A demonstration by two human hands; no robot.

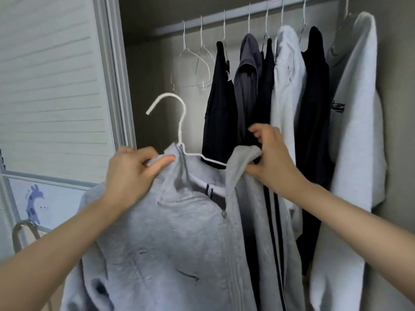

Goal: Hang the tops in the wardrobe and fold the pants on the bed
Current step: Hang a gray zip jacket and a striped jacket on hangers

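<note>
- A grey zip hoodie [170, 243] is held up in front of an open wardrobe, filling the view from the centre down to 6 o'clock.
- A white hanger [179, 131] is threaded into the neck; its hook stands upright toward 12 o'clock, not yet on the rail [224, 17].
- The left hand [132, 176] is closed on the collar and the hanger's shoulder at 9 o'clock of the neck, with the cloth pinched under the thumb.
- The right hand [269, 158] pinches the free front edge of the hoodie at 3 o'clock; the hanger's right arm is bare between the two hands.
- The rail is seen at 12 to 1 o'clock, with two empty hangers [195, 63] at 12 o'clock and dark and pale tops [289, 86] from 1 to 3 o'clock.
- The hoodie is judged soft, limp and fairly heavy, so it is likely to slide off a thin hanger.
- It is best gripped at the collar and shoulder seam, then lifted by the hanger's neck once both shoulders are seated.
- No pants or bed are visible.
</note>
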